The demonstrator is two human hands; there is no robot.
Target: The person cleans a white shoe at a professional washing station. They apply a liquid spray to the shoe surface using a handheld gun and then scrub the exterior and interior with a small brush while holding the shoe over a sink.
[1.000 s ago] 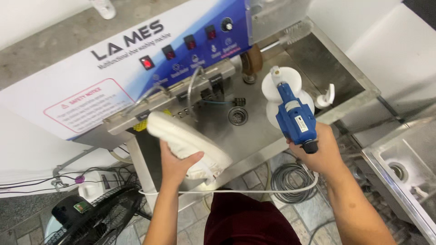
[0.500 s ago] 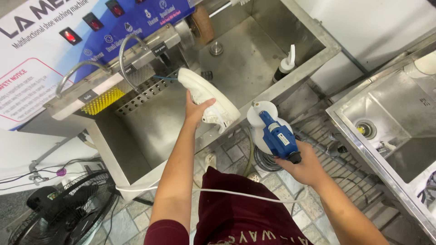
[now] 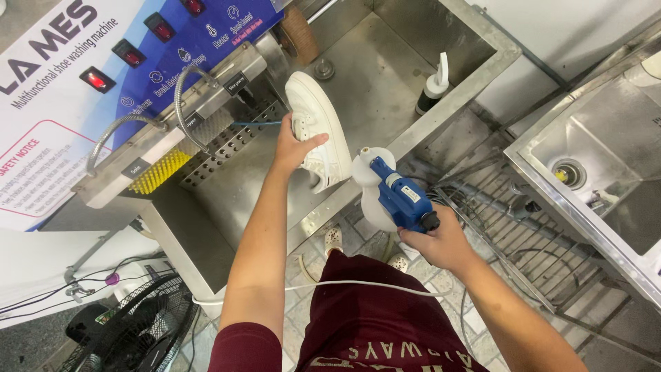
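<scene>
While the left hand [image 3: 295, 148] clasps a smooth white sneaker [image 3: 318, 129] by its heel above the brushed-steel wash basin [image 3: 385, 83], the right hand [image 3: 441, 242] wraps shut around a blue plastic spray gun [image 3: 399, 196] with a rounded white tank, just beside the shoe.

White sneaker [image 3: 318, 131]: held tilted, sole up, over steel basin. Blue-and-white spray gun [image 3: 394, 194]: held right of it, just beside, nozzle toward shoe.

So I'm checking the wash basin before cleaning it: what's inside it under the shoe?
In the metal basin: a perforated grate, a round drain, a spray bottle. The white shoe, held by the left hand, hides the floor beneath.
</scene>
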